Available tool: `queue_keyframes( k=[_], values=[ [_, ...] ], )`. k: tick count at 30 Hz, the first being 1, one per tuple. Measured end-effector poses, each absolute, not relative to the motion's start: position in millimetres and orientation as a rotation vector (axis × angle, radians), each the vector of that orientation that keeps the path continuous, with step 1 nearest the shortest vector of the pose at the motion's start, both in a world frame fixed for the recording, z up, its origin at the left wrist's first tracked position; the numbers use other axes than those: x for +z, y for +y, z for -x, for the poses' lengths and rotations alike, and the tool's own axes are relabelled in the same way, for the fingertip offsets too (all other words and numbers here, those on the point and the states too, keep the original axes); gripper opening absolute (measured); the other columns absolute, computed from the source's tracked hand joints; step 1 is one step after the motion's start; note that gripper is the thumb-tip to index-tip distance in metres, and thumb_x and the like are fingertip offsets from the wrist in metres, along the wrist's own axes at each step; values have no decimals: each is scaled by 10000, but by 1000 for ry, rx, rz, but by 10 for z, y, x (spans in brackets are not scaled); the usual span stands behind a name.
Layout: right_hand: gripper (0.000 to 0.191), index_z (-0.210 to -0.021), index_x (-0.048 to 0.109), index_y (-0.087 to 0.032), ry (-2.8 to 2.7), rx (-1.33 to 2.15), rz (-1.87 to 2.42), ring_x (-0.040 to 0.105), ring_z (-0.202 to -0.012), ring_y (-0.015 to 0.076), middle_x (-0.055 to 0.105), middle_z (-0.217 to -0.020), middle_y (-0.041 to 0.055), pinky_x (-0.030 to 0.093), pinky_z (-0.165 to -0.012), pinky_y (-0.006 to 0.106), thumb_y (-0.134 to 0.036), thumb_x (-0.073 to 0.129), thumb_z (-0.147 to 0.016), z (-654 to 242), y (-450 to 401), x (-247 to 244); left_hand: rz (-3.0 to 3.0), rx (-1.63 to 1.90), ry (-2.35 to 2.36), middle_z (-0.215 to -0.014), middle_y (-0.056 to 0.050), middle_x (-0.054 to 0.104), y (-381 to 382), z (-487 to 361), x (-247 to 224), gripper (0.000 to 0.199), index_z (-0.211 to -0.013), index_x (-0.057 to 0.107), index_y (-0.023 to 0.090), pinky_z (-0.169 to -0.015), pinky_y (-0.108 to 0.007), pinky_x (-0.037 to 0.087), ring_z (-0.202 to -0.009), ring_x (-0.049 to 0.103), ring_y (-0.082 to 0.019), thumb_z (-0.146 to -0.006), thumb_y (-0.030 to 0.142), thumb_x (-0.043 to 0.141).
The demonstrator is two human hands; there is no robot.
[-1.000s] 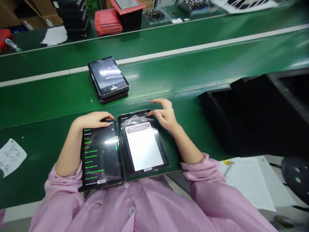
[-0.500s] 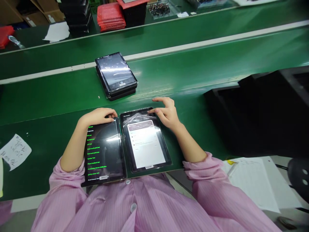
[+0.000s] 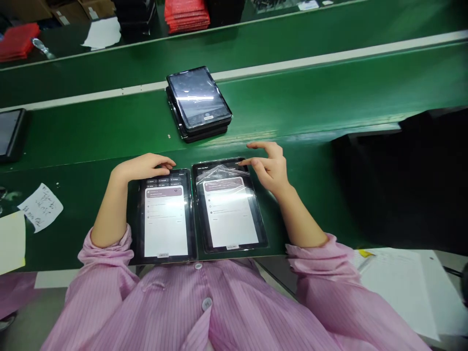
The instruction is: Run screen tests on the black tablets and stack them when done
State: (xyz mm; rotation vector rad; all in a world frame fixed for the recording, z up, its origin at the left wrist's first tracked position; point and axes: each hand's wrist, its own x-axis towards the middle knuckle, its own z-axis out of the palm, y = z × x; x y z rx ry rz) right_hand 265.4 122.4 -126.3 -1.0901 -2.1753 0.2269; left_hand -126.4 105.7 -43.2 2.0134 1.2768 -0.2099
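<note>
Two black tablets lie side by side at the bench's near edge. The left tablet [image 3: 166, 219] shows a white panel below dark icons. Over its top left edge rests my left hand [image 3: 148, 166], fingers loosely spread and holding nothing. A similar white panel is lit on the right tablet [image 3: 230, 209], with wrinkled clear film across its upper part. My right hand [image 3: 270, 168] is at that tablet's top right corner, index finger extended onto or just above the screen, the other fingers apart. It holds nothing.
Beyond the hands, a stack of tablets [image 3: 199, 102] sits on the green bench [image 3: 310, 92]. Another tablet [image 3: 9, 131] is at the far left, near a handwritten note [image 3: 42, 207]. Large black objects [image 3: 409, 180] stand at the right. Red packets [image 3: 186, 14] lie at the back.
The left tablet's screen has switched from a black list with green text to a white panel. My left hand's fingers have lifted and straightened. The view has shifted, bringing a tablet in at the left.
</note>
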Motion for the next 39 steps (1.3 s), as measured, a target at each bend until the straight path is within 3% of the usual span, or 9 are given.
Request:
queue_keyframes(
  k=[4, 6, 11, 16, 20, 23, 27, 34, 39],
  values=[
    [544, -873, 815, -287, -2177, 162, 1057, 615, -1161, 311, 670, -1228, 75, 440, -1011, 515, -448, 327, -1051, -2669, 1242, -1291, -2081, -353, 1188, -1612, -127, 420, 866, 1362, -432, 1018, -1590, 296, 229, -1152, -396, 377, -1448, 428, -324, -740, 551, 755],
    [535, -869, 816, -293, -2186, 161, 1075, 615, -1163, 314, 677, -1219, 79, 446, -1004, 519, -446, 336, -1047, -2669, 1245, -1294, -2121, -351, 1195, -1612, -141, 400, 798, 1385, -489, 1148, -1625, 181, 245, -1154, -418, 366, -1468, 385, -348, -696, 519, 797],
    [565, -866, 823, -295, -2168, 171, 1099, 620, -1152, 320, 689, -1205, 90, 441, -998, 537, -480, 320, -1046, -2649, 1239, -1282, -2077, -200, 1171, -1586, -147, 432, 780, 1474, -562, 1171, -1638, 97, 250, -1149, -395, 367, -1451, 424, -322, -737, 533, 790],
    [644, -820, 838, -254, -2134, 154, 1072, 649, -1109, 304, 714, -1154, 130, 438, -989, 499, -542, 308, -1045, -2628, 1239, -1281, -2103, -248, 1113, -1686, -149, 271, 769, 1515, -464, 1151, -1640, 97, 266, -1190, -426, 320, -1522, 317, -340, -756, 529, 786],
    [649, -786, 838, -250, -2118, 163, 1073, 650, -1106, 307, 717, -1146, 133, 436, -990, 496, -544, 319, -1042, -2628, 1245, -1299, -2165, -386, 1172, -1699, -184, 217, 623, 1407, -418, 1271, -1640, -35, 297, -1227, -593, 185, -1545, 253, -386, -724, 484, 827],
    [639, -766, 832, -236, -2110, 156, 1057, 652, -1101, 307, 718, -1146, 137, 432, -995, 498, -529, 335, -1042, -2633, 1253, -1311, -2251, -457, 1209, -1720, -228, 22, 423, 1240, -444, 1383, -1626, -108, 320, -1182, -738, 6, -1577, 71, -440, -671, 463, 882],
    [640, -756, 827, -242, -2106, 153, 1064, 656, -1094, 302, 719, -1136, 127, 436, -990, 494, -535, 333, -1037, -2641, 1263, -1323, -2372, -520, 1212, -1686, -255, -186, 184, 1022, -494, 1441, -1627, -104, 286, -1124, -797, -72, -1553, -145, -474, -634, 444, 928],
    [580, -769, 828, -252, -2104, 159, 1062, 650, -1093, 307, 713, -1143, 123, 437, -991, 508, -485, 363, -1023, -2647, 1271, -1349, -2391, -402, 1251, -1671, -245, -243, 247, 1206, -420, 1509, -1615, -171, 293, -1141, -768, -96, -1552, -144, -476, -612, 460, 944],
    [571, -737, 818, -256, -2101, 165, 1062, 649, -1081, 302, 712, -1131, 113, 439, -989, 507, -474, 369, -1015, -2657, 1290, -1368, -2271, -456, 1228, -1704, -252, -102, 390, 1311, -489, 1400, -1605, -212, 280, -1151, -730, -138, -1582, -48, -421, -720, 452, 859]
  ],
)
